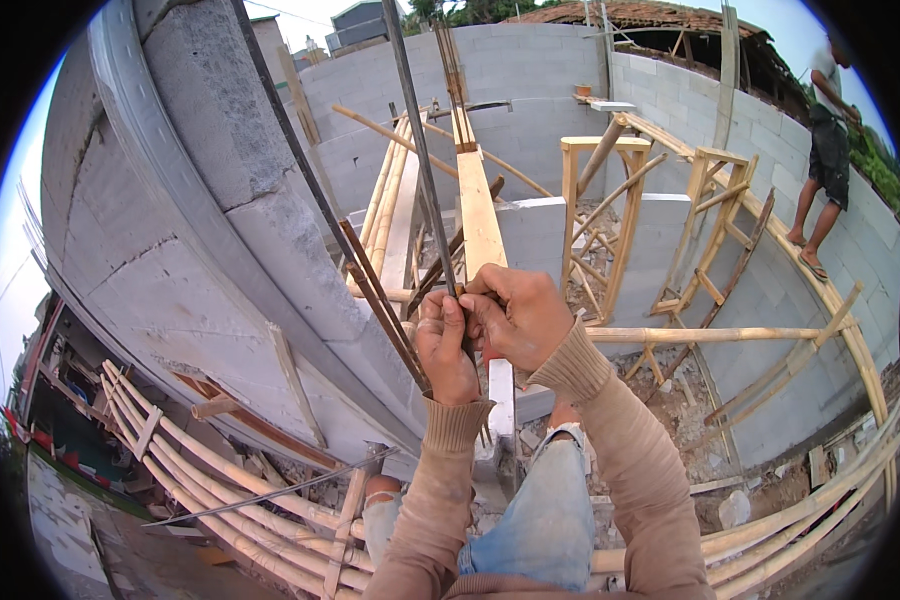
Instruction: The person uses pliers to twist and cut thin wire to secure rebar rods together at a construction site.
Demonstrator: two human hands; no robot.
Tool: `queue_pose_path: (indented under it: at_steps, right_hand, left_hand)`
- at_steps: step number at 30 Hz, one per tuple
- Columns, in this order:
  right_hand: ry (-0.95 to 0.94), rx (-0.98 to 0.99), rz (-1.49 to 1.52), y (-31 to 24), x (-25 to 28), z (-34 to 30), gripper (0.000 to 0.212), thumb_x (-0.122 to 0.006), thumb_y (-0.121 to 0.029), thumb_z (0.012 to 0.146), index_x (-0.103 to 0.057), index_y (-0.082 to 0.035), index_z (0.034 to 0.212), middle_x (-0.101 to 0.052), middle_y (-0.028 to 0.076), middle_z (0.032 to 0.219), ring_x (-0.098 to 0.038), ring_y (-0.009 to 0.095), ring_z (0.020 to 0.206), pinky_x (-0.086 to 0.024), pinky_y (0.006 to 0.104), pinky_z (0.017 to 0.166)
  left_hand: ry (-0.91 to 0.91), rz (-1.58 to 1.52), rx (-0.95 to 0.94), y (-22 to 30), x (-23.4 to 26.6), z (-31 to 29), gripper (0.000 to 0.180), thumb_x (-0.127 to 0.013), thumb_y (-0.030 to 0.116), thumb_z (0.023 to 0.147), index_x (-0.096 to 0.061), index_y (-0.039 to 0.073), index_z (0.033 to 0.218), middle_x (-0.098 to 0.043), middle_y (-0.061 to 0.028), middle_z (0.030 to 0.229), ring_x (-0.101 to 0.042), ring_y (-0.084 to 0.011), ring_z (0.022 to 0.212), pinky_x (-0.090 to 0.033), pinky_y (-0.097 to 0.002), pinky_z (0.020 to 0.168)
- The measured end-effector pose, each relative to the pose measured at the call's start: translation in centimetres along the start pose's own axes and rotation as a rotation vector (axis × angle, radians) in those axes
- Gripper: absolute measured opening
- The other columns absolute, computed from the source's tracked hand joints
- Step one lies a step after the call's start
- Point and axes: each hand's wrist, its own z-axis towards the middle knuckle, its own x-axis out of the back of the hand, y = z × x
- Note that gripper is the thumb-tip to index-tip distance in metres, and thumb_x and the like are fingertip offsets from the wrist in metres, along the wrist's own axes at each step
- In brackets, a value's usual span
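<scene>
My left hand (444, 348) is closed at the lower part of a long upright steel reinforcing bar (422, 150), thumb pointing up along it. From the other side my right hand (523, 318) meets it, its thumb and forefinger pinched close to the bar. Whatever is between those fingertips is too small to make out. Just left of my hands stand rusty reinforcing bars (377, 295). A pale wooden board (481, 225) runs away beyond my knuckles. Beneath my hands is the narrow top of a block wall (501, 400).
A tall grey block wall (210, 100) with a metal channel rises at my left. Bamboo poles (230, 485) lie below me. Timber frames (570, 200) and a bamboo crosspiece (710, 335) stand at the right. A person (825, 150) stands on a bamboo rail by the far right wall.
</scene>
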Motion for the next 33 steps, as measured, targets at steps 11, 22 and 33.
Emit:
queue_pose_path:
  at_steps: [11,22,33]
  right_hand:
    - [-0.138,-0.094,0.195,0.2,1.7,0.2,0.011,-0.062,-0.005,0.093,-0.065,0.006,0.093,-0.068,0.007,0.074,-0.061,0.009,0.069,-0.051,0.0259,0.065]
    - [-0.065,-0.153,0.03,0.1,2.6,-1.3,0.038,-0.069,-0.012,0.085,-0.058,0.002,0.119,-0.068,0.011,0.082,-0.066,0.022,0.071,-0.052,0.0355,0.067]
    - [0.404,-0.662,-0.914,3.2,6.2,-36.3,0.05,-0.073,-0.034,0.084,-0.052,0.0,0.113,-0.052,0.021,0.12,-0.053,0.037,0.108,-0.043,0.0458,0.093]
  left_hand:
    - [0.004,0.075,-0.039,0.6,-1.0,-0.1,0.024,-0.059,0.029,0.101,-0.055,0.005,0.098,-0.054,0.0019,0.071,-0.046,-0.0043,0.06,-0.036,-0.0194,0.051]
    - [-0.032,0.047,-0.043,0.4,-0.2,0.6,0.026,-0.059,0.029,0.101,-0.061,0.004,0.109,-0.049,0.0015,0.069,-0.039,-0.0043,0.057,-0.031,-0.0184,0.049]
    - [-0.24,-0.035,0.032,0.5,0.8,1.2,0.03,-0.058,0.027,0.101,-0.054,0.003,0.118,-0.048,-0.0024,0.077,-0.04,-0.0096,0.063,-0.034,-0.0231,0.058]
